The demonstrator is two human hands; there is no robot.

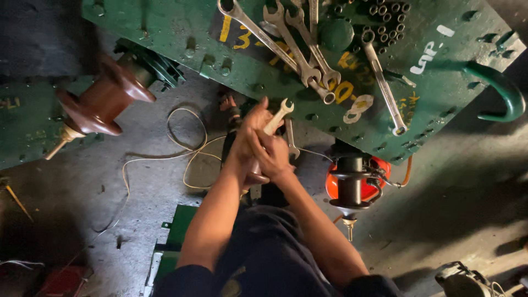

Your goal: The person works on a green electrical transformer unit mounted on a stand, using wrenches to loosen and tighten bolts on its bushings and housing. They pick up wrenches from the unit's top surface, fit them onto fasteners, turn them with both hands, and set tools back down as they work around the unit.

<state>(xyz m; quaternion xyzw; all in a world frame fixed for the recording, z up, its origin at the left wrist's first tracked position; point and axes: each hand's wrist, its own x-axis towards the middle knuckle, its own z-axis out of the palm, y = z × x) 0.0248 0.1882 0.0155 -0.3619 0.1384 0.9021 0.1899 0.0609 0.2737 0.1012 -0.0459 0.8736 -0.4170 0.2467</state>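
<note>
At frame centre, an open-ended spanner [276, 116] is gripped by the left hand [248, 132] and right hand [273, 155], both clasped together.

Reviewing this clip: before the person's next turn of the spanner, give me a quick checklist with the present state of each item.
1. Both hands on spanner: left hand and right hand clasped round it, ok.
2. Open jaw seated on a fastener: jaw end shows free above the hands, cannot tell.
3. Spare spanners within reach on green cover: ok.
4. Loose wire under the forearms: not ok.
5. Work point lit: dark, not ok.
</note>
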